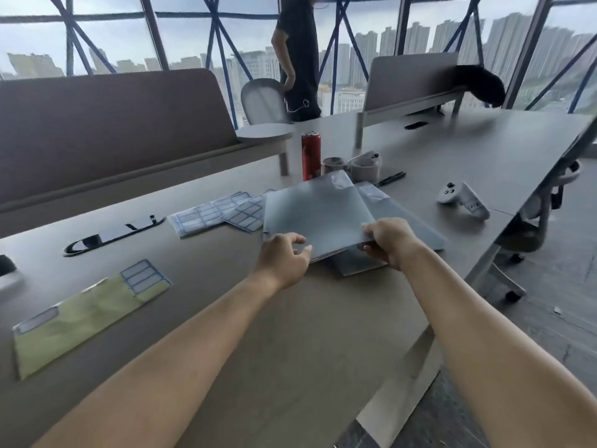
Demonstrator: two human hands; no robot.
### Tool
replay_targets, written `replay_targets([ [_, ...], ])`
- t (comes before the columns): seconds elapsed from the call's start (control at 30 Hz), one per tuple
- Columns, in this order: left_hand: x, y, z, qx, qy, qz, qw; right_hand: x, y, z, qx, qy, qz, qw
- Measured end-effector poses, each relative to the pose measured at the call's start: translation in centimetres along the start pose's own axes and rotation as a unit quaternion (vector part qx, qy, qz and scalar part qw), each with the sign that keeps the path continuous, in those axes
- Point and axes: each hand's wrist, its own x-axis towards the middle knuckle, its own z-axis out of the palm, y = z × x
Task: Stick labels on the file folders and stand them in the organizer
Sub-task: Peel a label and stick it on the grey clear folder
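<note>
**A:** Where's the folder?

**B:** The grey translucent plastic file folder [318, 215] is in front of you, on the far middle of the grey table [290, 350]. Its near edge is lifted off the stack of grey folders [407, 218] that lies under it and to its right.

**A:** And the hands?

**B:** Your left hand [284, 260] has its fingers curled at the near edge, left of middle, pinching it between thumb and fingertips. Your right hand [389, 240] grips the near right corner, thumb on top and the other fingers tucked beneath.

**A:** Labels?

**B:** Sheets of blue-bordered white labels [210, 213] lie fanned just left of the folder, the nearest reaching its left edge. A yellow-green backing sheet [84, 318] with a few labels at its far end lies well apart, left of your left forearm.

**A:** Anything else close by?

**B:** A red drink can [311, 155] stands upright just behind the folder, with grey tape rolls [365, 166] beside it. A white handheld controller [463, 200] rests to your right.
</note>
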Motion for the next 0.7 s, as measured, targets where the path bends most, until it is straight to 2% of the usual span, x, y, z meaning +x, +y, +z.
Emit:
replay_targets([
  [0.1,0.1,-0.7,-1.0,0.060,0.087,0.013,0.994,-1.6,-0.4,-1.2,0.072,-0.035,-0.030,0.996],
  [0.17,0.6,-1.3,-2.2,0.019,0.120,-0.039,0.992,-3.2,-0.7,-1.7,0.129,-0.074,-0.040,0.988],
  [0.23,0.9,-1.3,-4.0,-0.146,0.127,-0.099,0.976,-5.0,-0.8,-1.8,0.159,-0.130,-0.054,0.977],
  [0.3,0.5,-1.3,-6.4,-0.348,0.129,-0.114,0.921,-6.3,-0.8,-1.5,0.144,-0.188,-0.077,0.968],
  [0.37,-0.4,-2.1,-9.2,-0.449,0.079,-0.116,0.883,-7.4,-1.1,-0.8,0.087,-0.244,-0.076,0.963],
  [0.43,-2.0,-3.8,-11.7,-0.462,0.045,-0.096,0.880,-7.9,-1.5,0.4,0.005,-0.274,-0.072,0.959],
  [0.53,-5.0,-6.5,-14.8,-0.477,0.085,-0.058,0.873,-8.4,-2.6,4.0,-0.115,-0.269,-0.099,0.951],
  [0.6,-7.9,-7.9,-16.8,-0.484,0.091,-0.053,0.869,-9.2,-3.5,7.6,-0.123,-0.281,-0.118,0.945],
  [0.7,-12.3,-9.8,-19.1,-0.444,0.048,-0.062,0.893,-9.7,-4.3,13.7,-0.055,-0.299,-0.124,0.945],
])
